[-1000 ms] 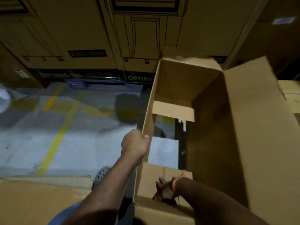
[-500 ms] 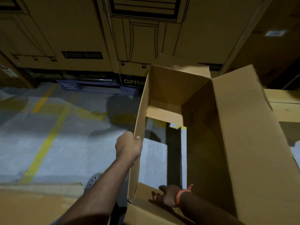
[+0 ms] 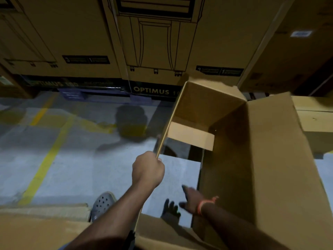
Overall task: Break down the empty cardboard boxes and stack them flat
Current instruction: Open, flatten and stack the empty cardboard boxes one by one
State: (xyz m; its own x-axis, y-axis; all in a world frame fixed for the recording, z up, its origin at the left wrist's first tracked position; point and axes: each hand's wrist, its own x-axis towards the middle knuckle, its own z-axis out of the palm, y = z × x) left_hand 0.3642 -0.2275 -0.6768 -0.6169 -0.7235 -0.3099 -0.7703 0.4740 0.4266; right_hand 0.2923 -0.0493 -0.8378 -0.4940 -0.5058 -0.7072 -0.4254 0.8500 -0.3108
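A large open brown cardboard box (image 3: pixel 273 159) stands in front of me with no closed bottom, so the grey floor shows through it. My left hand (image 3: pixel 147 170) grips the top edge of the box's thin left wall. My right hand (image 3: pixel 191 199), with an orange band at the wrist, reaches down inside the box with fingers spread and blurred, holding nothing. One small bottom flap (image 3: pixel 191 135) sticks out from the far wall. The near flap (image 3: pixel 162 230) lies low at the bottom edge of the view.
Tall printed cartons (image 3: pixel 156 42) marked OPTIMUS stand stacked along the back. A flat piece of cardboard (image 3: pixel 41 230) lies at the lower left. More cardboard (image 3: pixel 317 121) sits at the right. Yellow lines (image 3: pixel 45 163) cross the grey floor, and a grey perforated shoe (image 3: pixel 102 204) shows below.
The near bottom flap, under my right hand before, has swung down and away; more floor shows through the box. My right hand has come off it with fingers spread. My left hand keeps its grip.
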